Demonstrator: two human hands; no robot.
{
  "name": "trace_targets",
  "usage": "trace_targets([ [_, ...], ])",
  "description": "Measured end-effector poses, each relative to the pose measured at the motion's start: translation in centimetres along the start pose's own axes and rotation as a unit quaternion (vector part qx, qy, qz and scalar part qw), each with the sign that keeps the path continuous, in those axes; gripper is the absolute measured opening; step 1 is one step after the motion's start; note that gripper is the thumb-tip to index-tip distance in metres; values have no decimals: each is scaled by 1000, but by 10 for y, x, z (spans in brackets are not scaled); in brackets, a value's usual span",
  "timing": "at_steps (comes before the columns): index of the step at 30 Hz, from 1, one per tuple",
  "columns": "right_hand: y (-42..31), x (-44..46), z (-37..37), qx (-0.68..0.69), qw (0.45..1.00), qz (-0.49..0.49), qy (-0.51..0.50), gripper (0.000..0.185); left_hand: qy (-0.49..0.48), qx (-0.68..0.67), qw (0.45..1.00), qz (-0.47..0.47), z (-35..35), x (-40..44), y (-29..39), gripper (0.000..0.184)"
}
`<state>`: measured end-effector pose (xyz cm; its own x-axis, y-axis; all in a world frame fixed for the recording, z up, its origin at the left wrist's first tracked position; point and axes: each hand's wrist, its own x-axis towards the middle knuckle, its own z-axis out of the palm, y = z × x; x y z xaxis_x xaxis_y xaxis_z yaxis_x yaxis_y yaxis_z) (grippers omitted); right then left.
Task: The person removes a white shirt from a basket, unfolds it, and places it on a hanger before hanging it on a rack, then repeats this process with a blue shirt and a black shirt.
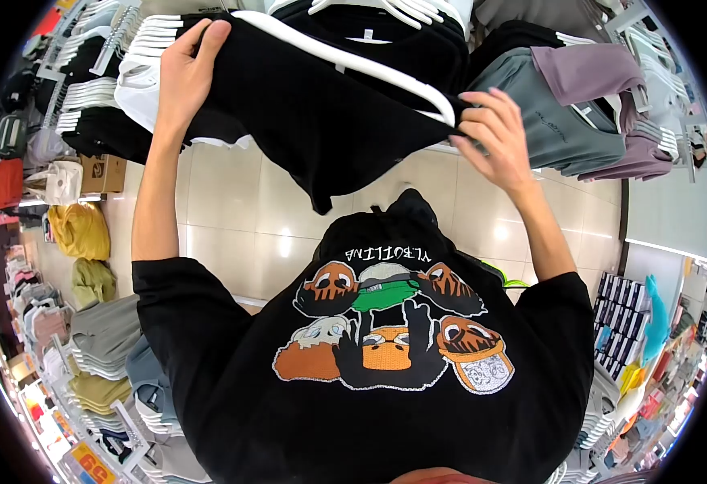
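Observation:
A black garment [313, 113] hangs tilted from a white hanger [353, 64] at the top middle, its lower corner drooping over the tiled floor. At the upper left, my left hand [192, 68] pinches the garment's edge between thumb and fingers, near the hanger's upper end. My right hand [494, 137] is at the hanger's lower right end, fingers bent and spread around the black cloth there; the fingertips touch the cloth's edge. Behind the hanger is another black top [418, 52] with a small white neck label.
Grey-green shirts [555, 121] and mauve shirts [591, 73] hang at the upper right. White hangers [148, 48] line the upper left. A yellow bag [79, 231] and a red bag [2, 181] are at the left. Stacked boxes [619, 310] stand at the right.

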<state>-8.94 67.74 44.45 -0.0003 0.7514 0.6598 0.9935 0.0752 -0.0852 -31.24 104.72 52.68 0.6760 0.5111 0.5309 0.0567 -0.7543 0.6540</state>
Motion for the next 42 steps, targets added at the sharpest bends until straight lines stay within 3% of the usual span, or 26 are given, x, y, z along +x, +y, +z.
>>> trace_targets([
  [2,7,6,-10,-31,999,-24,12,19,-3,-4,1000,26,1,-6,1,42],
  [5,8,16,-5,53,992,98,52,16,-78,-7,997,-21,2,-8,7,40],
  [9,-14,45,20,210,951,203,99,17,-161,-45,986,11,29,-18,35,36],
  [12,-34,60,47,309,919,225,92,19,-218,-86,971,51,60,-30,46,31],
  [15,-51,59,63,364,909,174,105,38,-272,-86,957,46,82,-45,52,27],
  [18,-46,62,54,417,871,255,46,37,-263,-108,958,39,91,-54,44,29],
  [20,-29,67,35,282,905,296,-118,24,-274,-111,955,16,90,-52,39,30],
  [22,-12,63,34,185,957,218,-59,26,-279,-100,955,4,84,-48,31,33],
  [24,8,65,37,208,955,213,10,30,-290,-26,956,19,69,-42,8,35],
  [26,17,73,15,303,900,311,-32,35,-307,5,951,-25,56,-39,-16,36],
  [29,43,72,15,314,907,278,-39,36,-255,57,965,33,52,-41,-54,36],
  [32,36,85,8,295,904,303,-61,34,-207,25,978,7,54,-47,-56,34],
  [34,36,89,5,298,901,306,-72,42,-205,34,978,1,56,-51,-63,32],
  [36,37,91,4,309,897,305,-78,38,-146,93,985,10,59,-56,-72,30],
  [42,58,83,42,343,891,286,-76,39,-142,190,968,85,57,-59,-121,28],
])
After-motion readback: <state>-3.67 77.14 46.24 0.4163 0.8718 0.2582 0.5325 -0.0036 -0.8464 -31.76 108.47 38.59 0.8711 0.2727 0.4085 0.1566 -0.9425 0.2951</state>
